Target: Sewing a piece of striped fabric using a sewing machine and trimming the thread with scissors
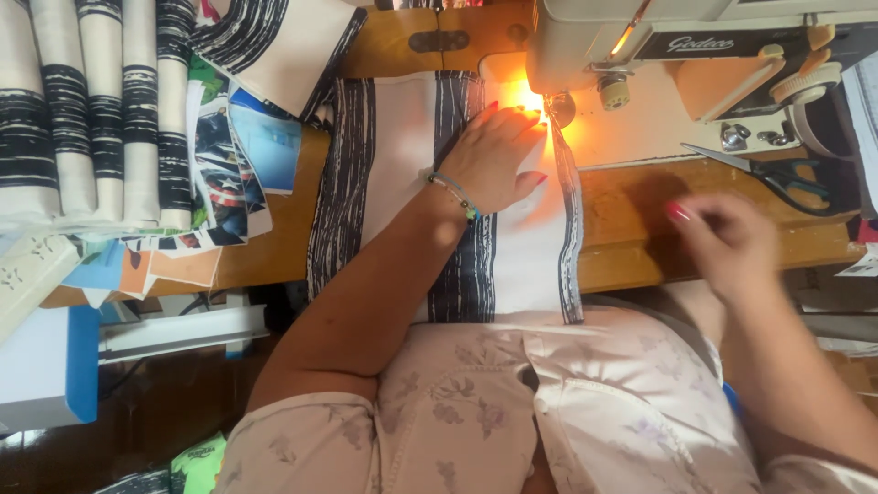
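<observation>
Striped cloth (pixel 512 238) looks soft and limp; I'd hold it flat near the needle. My left hand (pixel 494 160) presses spread on it; my right hand (pixel 727 242) blurs, grip unclear.

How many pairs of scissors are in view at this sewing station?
1: the scissors lie on the wooden table right of the sewing machine, beyond the blurred right hand. Others may be hidden under fabric.
</observation>
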